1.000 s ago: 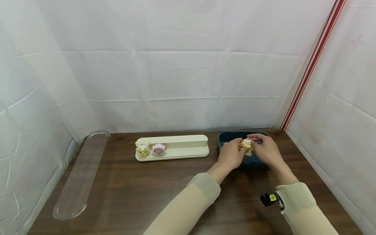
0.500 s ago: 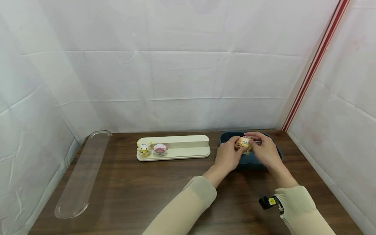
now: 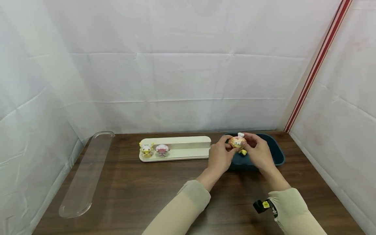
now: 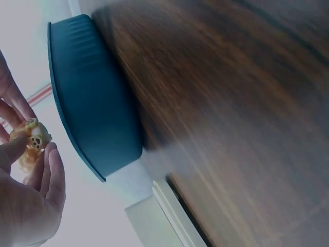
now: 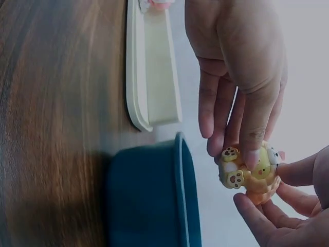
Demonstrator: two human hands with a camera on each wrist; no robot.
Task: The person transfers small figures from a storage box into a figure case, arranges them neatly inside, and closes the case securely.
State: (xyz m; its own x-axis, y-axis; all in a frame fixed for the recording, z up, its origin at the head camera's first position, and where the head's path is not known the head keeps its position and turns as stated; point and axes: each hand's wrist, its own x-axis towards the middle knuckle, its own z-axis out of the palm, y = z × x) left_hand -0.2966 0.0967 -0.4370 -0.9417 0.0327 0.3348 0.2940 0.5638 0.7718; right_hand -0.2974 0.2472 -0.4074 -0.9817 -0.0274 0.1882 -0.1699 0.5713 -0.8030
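Over the dark teal bin [image 3: 277,153], both hands hold a small toy figurine [image 3: 236,141] with an orange fluffy outside and a white cap. My left hand [image 3: 218,156] pinches it from the left; its thumb lies across the front, as the right wrist view shows. From the other side my right hand [image 3: 259,155] grips it between thumb and fingers. Paw-marked feet on the figurine [image 5: 235,178] and a yellow face show in the right wrist view. Below it, a yellow bit shows in the head view; I cannot tell whether it belongs to the figurine.
Left of the bin lies a cream display stand [image 3: 191,153] with a raised back step. On its left end stand a yellow-and-white figurine [image 3: 146,149] and a pink-and-white figurine [image 3: 162,149]. A long clear cover [image 3: 88,176] lies at the table's left. White cloth walls surround the table.
Both hands have moved left and slightly up with the figurine, uncovering more of the bin's right side. The figurine has turned, so its white cap now points up.
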